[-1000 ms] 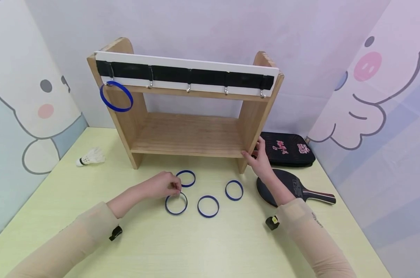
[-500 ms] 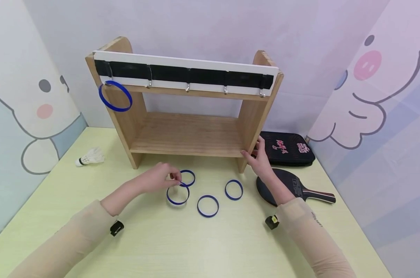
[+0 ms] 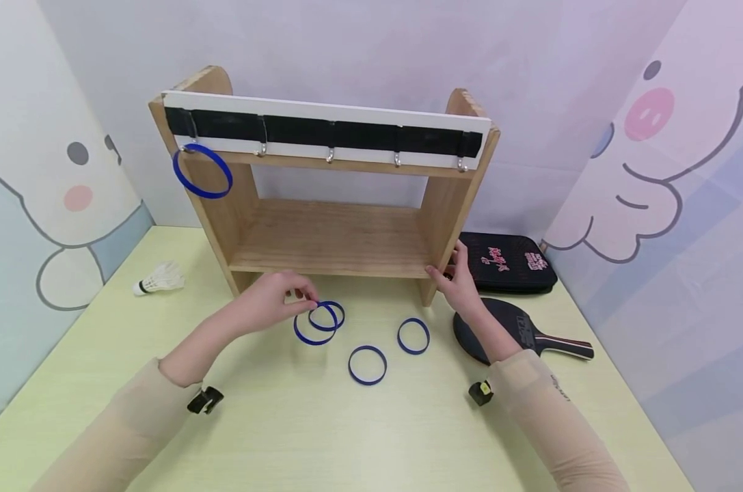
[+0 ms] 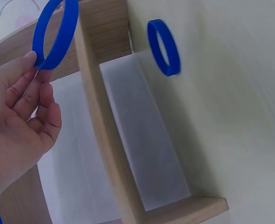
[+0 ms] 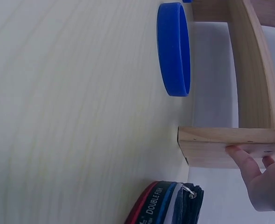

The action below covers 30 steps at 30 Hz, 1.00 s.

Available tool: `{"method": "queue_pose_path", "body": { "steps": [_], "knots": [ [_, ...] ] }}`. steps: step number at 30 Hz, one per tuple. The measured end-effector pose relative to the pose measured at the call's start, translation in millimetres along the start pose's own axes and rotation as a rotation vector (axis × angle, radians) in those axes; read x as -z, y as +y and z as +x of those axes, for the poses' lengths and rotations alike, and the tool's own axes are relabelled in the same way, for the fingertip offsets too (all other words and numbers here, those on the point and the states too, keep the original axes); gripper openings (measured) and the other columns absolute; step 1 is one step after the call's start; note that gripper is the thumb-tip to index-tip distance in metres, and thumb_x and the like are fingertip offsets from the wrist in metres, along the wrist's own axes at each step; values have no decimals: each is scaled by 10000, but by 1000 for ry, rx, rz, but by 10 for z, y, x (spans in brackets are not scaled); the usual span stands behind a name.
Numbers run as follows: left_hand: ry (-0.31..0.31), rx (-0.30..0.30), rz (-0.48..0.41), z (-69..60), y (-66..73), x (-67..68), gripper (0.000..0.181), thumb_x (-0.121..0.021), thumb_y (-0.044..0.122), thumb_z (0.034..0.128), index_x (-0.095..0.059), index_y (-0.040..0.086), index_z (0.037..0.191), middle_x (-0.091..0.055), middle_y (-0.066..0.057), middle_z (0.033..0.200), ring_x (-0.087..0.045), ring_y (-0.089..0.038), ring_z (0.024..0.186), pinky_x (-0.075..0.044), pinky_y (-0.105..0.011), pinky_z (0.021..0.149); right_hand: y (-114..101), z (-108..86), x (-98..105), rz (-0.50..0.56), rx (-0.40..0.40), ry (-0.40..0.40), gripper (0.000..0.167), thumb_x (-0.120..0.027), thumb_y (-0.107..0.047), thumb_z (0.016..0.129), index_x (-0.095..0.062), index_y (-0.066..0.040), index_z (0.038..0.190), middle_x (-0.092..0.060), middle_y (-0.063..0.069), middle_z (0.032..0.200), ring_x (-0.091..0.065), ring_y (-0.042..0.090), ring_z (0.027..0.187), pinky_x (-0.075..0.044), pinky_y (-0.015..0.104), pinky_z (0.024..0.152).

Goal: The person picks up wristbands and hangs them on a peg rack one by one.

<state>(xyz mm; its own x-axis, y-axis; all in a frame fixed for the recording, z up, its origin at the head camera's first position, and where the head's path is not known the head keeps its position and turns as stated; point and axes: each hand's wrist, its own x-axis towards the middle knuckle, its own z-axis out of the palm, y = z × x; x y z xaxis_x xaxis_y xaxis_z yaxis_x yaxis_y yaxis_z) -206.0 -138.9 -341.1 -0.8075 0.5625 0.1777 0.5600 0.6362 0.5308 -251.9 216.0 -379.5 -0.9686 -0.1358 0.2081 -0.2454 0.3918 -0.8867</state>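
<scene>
In the head view my left hand [image 3: 273,297] pinches a blue ring [image 3: 312,343] between thumb and fingertips, held above the table and partly overlapping another blue ring [image 3: 344,316] behind it. The left wrist view shows the held ring [image 4: 65,44] at the fingertips. My right hand [image 3: 460,283] grips the right side panel of a wooden shelf [image 3: 334,239] near its lower board. Two more blue rings, a middle ring [image 3: 368,383] and a right ring [image 3: 413,352], lie on the table. One further blue ring [image 3: 214,196] hangs from the leftmost hook of the shelf's white strip [image 3: 420,120].
Several metal hooks line the strip, among them a second hook [image 3: 263,149] and a rightmost hook [image 3: 462,165]. A shuttlecock [image 3: 162,278] lies left of the shelf. To its right are a black zip case [image 3: 509,263] and a table tennis bat [image 3: 512,328]. Printed walls surround the table.
My left hand has lifted the pinched ring off the table and moved it up toward the shelf, so it overlaps the ring behind. The right hand has stayed on the side panel.
</scene>
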Motion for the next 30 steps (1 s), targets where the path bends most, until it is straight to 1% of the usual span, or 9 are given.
{"method": "queue_pose_path", "body": {
  "steps": [1,5,8,11,13,17,22,26,30],
  "knots": [
    [15,-6,-1,-6,12,22,56,-701,169,859,-705,153,912,-656,92,854,-582,-132,856,-518,-342,748,6,3,0,-1,1,0,741,-576,-155,942,-62,-236,1469,-229,230,1454,-409,458,1211,-483,584,853],
    [85,-26,-3,-15,63,114,57,-703,155,855,-706,147,912,-654,70,866,-580,-127,849,-506,-304,722,142,50,5,1,5,10,748,-592,-217,934,-70,-306,1462,-239,198,1456,-414,439,1213,-490,575,849],
    [146,-43,0,-12,102,189,58,-709,148,849,-707,140,906,-651,53,866,-574,-130,845,-500,-317,736,131,42,5,-5,4,12,747,-597,-218,932,-77,-309,1460,-246,192,1454,-421,431,1211,-493,568,850],
    [225,-69,3,-14,136,269,64,-725,135,833,-708,135,894,-653,45,855,-569,-129,832,-496,-328,735,1,-2,0,1,-1,2,745,-584,-157,938,-68,-241,1468,-235,227,1450,-409,461,1213,-483,583,853],
    [282,-93,-2,-20,158,325,68,-732,119,824,-704,131,885,-654,43,847,-570,-119,819,-503,-319,720,0,2,-1,3,-1,0,747,-583,-156,938,-65,-240,1468,-234,226,1450,-407,462,1216,-485,584,849],
    [397,-136,14,-25,214,439,81,-742,99,810,-702,118,878,-662,39,834,-568,-97,809,-492,-262,702,2,6,-3,5,5,0,749,-585,-149,936,-64,-234,1467,-230,230,1449,-400,464,1220,-483,589,847],
    [516,-175,12,-19,294,569,103,-747,58,795,-707,91,884,-663,17,839,-559,-90,822,-453,-188,717,4,8,-5,11,2,-1,738,-587,-158,936,-78,-244,1463,-228,225,1450,-402,459,1220,-485,586,847],
    [605,-198,-9,-9,340,664,111,-746,37,791,-706,61,892,-660,-8,843,-543,-106,820,-425,-162,726,7,8,-5,14,-5,-3,738,-587,-167,936,-76,-255,1462,-225,215,1455,-404,449,1222,-489,579,845],
    [691,-198,-29,-4,399,759,103,-735,35,799,-705,31,898,-670,-50,850,-513,-87,821,-407,-167,715,1,8,-3,13,-5,-3,742,-584,-158,937,-70,-253,1463,-222,219,1455,-403,448,1221,-488,579,845]
  ]
}}
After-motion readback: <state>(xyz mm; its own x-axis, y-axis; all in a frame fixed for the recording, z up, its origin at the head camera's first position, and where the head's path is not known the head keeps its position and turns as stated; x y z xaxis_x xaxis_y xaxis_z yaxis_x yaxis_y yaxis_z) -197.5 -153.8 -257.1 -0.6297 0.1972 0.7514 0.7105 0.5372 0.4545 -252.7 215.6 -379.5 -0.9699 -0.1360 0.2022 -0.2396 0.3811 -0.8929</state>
